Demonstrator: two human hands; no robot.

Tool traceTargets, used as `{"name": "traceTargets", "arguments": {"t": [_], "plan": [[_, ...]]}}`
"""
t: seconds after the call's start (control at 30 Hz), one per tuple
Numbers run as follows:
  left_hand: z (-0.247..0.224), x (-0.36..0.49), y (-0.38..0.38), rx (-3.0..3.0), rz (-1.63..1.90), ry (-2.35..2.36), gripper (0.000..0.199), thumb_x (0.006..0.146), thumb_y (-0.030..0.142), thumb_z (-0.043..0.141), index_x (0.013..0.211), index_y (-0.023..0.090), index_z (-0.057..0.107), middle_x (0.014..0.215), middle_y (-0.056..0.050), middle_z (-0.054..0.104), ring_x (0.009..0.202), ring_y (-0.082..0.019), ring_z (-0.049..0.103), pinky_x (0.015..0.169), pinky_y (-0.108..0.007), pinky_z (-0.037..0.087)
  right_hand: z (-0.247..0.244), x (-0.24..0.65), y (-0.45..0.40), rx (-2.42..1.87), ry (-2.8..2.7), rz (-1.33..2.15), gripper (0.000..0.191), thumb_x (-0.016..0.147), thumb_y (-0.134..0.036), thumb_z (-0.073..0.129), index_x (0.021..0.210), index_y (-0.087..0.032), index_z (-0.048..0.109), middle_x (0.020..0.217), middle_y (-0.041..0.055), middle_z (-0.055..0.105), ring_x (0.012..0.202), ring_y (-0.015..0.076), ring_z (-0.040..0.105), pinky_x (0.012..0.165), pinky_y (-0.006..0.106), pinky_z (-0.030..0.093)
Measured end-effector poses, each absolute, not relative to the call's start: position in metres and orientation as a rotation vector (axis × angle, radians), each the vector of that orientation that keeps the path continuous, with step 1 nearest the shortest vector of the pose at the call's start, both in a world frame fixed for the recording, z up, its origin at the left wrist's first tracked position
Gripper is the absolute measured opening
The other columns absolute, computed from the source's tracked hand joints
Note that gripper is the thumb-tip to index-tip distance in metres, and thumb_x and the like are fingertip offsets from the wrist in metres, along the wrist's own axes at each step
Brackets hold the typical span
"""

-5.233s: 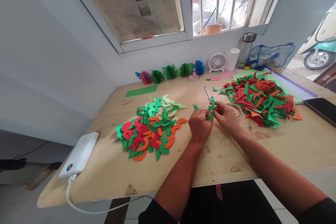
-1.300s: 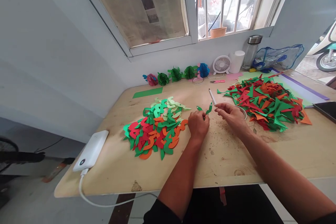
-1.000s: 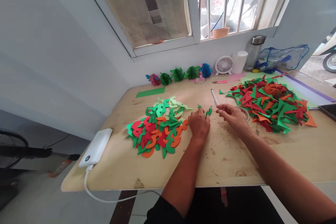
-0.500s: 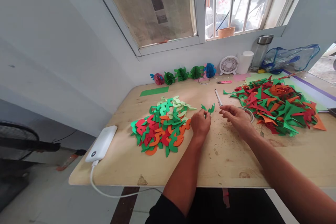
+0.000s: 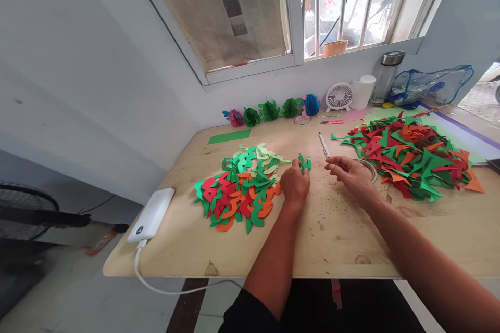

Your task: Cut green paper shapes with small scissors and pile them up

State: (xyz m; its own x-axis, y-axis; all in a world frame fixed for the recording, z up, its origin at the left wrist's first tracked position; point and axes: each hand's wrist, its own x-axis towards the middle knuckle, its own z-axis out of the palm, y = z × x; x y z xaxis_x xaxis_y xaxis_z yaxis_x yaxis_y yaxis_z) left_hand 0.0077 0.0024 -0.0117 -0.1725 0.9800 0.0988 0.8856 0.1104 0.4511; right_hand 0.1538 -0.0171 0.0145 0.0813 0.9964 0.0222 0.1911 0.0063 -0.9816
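My left hand (image 5: 296, 183) is closed, pinching a curved green paper cutout (image 5: 305, 162) whose two prongs show beyond the fingertips. Just left of that hand lies a heap of curved paper cutouts (image 5: 238, 184) in greens, red and orange. My right hand (image 5: 351, 177) hovers low over the table, thumb and fingers pressed together; what they hold, if anything, is hidden. A white pen (image 5: 323, 143) ends at its fingertips, and I cannot tell whether it is held or lying behind them. Part of a pale ring-like loop (image 5: 371, 168) shows behind the right hand.
Pointed paper scraps (image 5: 414, 158) are piled at right. Along the wall stand several folded-paper figures (image 5: 270, 110), a small white fan (image 5: 339, 97), a white cylinder (image 5: 364, 92) and a glass bottle (image 5: 386, 80). A white power bank (image 5: 151, 214) with a cable lies at left on the wooden table (image 5: 156, 257).
My left hand has shifted slightly left with the green paper cutout, whose prongs now sit closer together and turned. The right hand keeps nearly the same place and pose.
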Motion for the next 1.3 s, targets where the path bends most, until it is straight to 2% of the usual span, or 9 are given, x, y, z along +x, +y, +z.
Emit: {"name": "traceTargets", "arguments": {"t": [0.13,0.27,0.5,0.8,1.07,1.2,1.3], "plan": [[-0.01,0.005,0.001,1.916,0.654,2.15,0.018,0.084,0.026,0.05,0.092,0.02,0.065,0.089,-0.009,0.069,0.086,-0.022,0.063,0.068,-0.029,0.041,0.014,0.154,-0.017,-1.379,-1.293,1.026,0.032,0.069,-0.039,0.059,0.091,-0.016,0.066,0.084,0.0076,0.07,0.07,0.0166,0.058,0.06,0.03,0.044],[-0.009,0.004,-0.001,1.95,0.7,2.152,0.02,0.083,0.025,0.05,0.094,0.02,0.066,0.098,-0.009,0.067,0.089,-0.021,0.061,0.07,-0.028,0.041,0.014,0.154,-0.016,-1.368,-1.302,1.02,0.032,0.069,-0.039,0.059,0.09,-0.016,0.066,0.083,0.0074,0.069,0.069,0.0164,0.058,0.059,0.029,0.044],[-0.008,0.003,0.001,1.921,0.675,2.083,0.017,0.083,0.024,0.05,0.089,0.021,0.066,0.084,-0.007,0.07,0.081,-0.021,0.063,0.064,-0.027,0.038,0.015,0.163,-0.013,-1.358,-1.176,1.045,0.03,0.067,-0.037,0.061,0.09,-0.017,0.065,0.085,0.0075,0.069,0.068,0.0143,0.056,0.057,0.027,0.042],[-0.001,0.004,-0.002,1.896,0.848,2.023,0.016,0.083,0.02,0.049,0.087,0.022,0.065,0.082,-0.005,0.07,0.079,-0.019,0.063,0.067,-0.026,0.039,0.013,0.165,-0.01,-1.351,-1.125,1.046,0.032,0.065,-0.04,0.064,0.087,-0.017,0.065,0.083,0.008,0.069,0.069,0.0154,0.057,0.058,0.028,0.042],[0.016,-0.004,-0.007,1.86,0.971,1.943,0.016,0.083,0.021,0.049,0.086,0.023,0.065,0.078,-0.002,0.069,0.075,-0.016,0.061,0.066,-0.024,0.039,0.009,0.167,-0.01,-1.36,-1.157,1.069,0.035,0.068,-0.042,0.064,0.092,-0.016,0.066,0.084,0.0083,0.07,0.068,0.0144,0.056,0.056,0.026,0.041],[0.024,-0.02,0.0,1.976,0.828,2.066,0.02,0.083,0.018,0.048,0.09,0.023,0.065,0.084,-0.003,0.068,0.082,-0.018,0.061,0.07,-0.027,0.04,0.012,0.165,-0.012,-1.382,-1.149,1.067,0.032,0.068,-0.04,0.063,0.09,-0.016,0.066,0.083,0.0078,0.07,0.068,0.0142,0.056,0.057,0.026,0.041],[0.019,-0.035,0.009,2.159,0.599,2.189,0.021,0.083,0.016,0.047,0.093,0.021,0.065,0.091,-0.008,0.067,0.092,-0.023,0.058,0.077,-0.033,0.039,0.015,0.163,-0.013,-1.402,-1.154,1.057,0.031,0.068,-0.039,0.062,0.089,-0.017,0.066,0.083,0.008,0.07,0.068,0.0152,0.058,0.058,0.026,0.042]]}}
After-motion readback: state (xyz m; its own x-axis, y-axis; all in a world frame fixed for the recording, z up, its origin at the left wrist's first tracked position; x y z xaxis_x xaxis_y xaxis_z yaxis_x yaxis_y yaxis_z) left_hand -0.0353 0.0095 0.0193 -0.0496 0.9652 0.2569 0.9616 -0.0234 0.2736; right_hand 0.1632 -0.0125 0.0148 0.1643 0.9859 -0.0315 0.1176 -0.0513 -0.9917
